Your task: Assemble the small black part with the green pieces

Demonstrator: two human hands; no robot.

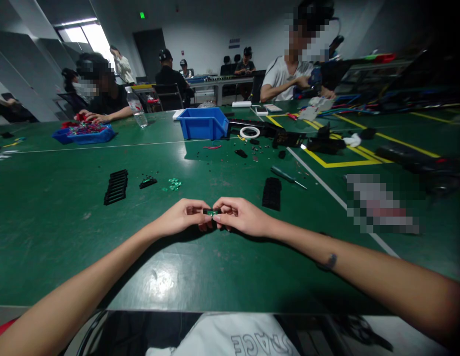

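Observation:
Between my two hands, over the near middle of the green table (115, 257), is a small black plastic part with a green circuit board (212, 211) in it. The fingers of my left hand (187, 216) close on its left end. My right hand (239, 216) pinches the right end, thumb on the near side. Beyond my left hand lie a pile of small green boards (174, 184) and a black piece with small bits (147, 182). A slotted black frame (116, 187) rests farther left. Past my right hand are a black slotted block (271, 193) and a screwdriver (287, 177).
A blue bin (204, 123) stands across the table beside a white tape roll (250, 132). Scattered small black parts (241, 154) lie in front of them. At the left, a co-worker's hands reach a blue tray (92, 136) of red pieces, near a water bottle (136, 108).

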